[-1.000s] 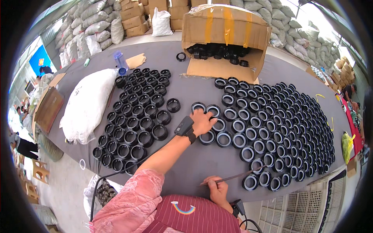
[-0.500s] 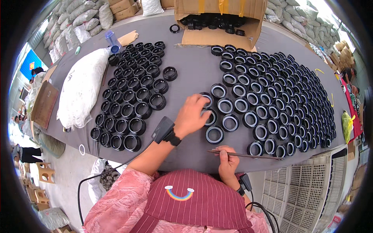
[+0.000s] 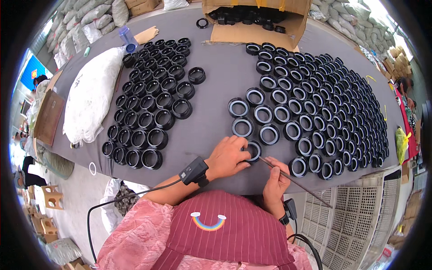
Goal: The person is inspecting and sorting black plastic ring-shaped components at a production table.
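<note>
My left hand (image 3: 227, 157) has its thumb and fingers closed on the left side of a black ring with a pale inner lining (image 3: 253, 151), which stays on the grey table. In my right hand (image 3: 275, 183) is a thin dark rod (image 3: 310, 191), held in a pinch. Its tip reaches the near right edge of that same ring, while its other end slants down to the right. Just beyond my left hand sits another pale-lined ring (image 3: 242, 128). Many similar pale-lined rings (image 3: 294, 130) spread over the right side. All-black rings (image 3: 152, 159) stand in rows to the left.
An open cardboard box (image 3: 256, 33) holding black rings lies at the far edge. On the left are a stuffed white bag (image 3: 92, 96) and a blue-lidded clear bottle (image 3: 128, 38). Pale plastic crates (image 3: 346, 216) stand below the table's right front. A cable runs from my left wrist.
My left hand has come nearer and down onto the closest pale-lined ring. My right hand has moved right, and the rod has swung so its tip is at that ring.
</note>
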Tool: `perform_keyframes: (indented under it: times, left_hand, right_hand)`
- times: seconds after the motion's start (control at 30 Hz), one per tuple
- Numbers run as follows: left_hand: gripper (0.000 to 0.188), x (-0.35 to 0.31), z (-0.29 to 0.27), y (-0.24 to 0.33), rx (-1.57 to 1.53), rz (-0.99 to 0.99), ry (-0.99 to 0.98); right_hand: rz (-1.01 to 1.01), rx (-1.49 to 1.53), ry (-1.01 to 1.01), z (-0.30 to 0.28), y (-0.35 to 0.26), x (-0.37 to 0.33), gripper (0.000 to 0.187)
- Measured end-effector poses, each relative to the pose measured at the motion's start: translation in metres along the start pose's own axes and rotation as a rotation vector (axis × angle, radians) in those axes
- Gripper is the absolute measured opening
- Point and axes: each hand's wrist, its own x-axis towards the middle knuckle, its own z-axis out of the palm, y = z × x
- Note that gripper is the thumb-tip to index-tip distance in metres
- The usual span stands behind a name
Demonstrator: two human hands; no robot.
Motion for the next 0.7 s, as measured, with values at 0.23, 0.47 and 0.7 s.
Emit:
perform_keyframes:
  times: [0.23,0.47,0.7]
  left_hand:
    - [0.024,-0.042,-0.016,0.019,-0.063,-0.056,-0.051]
    - [0.027,-0.071,-0.012,0.009,-0.326,-0.219,0.044]
    - [0.025,-0.067,-0.014,0.009,-0.261,-0.148,0.027]
  right_hand:
    - [0.192,0.131,-0.103,0.014,0.001,-0.008,0.016]
    - [0.091,0.062,-0.226,0.02,0.002,-0.004,0.013]
    - [-0.097,-0.22,-0.437,0.023,-0.015,0.003,0.006]
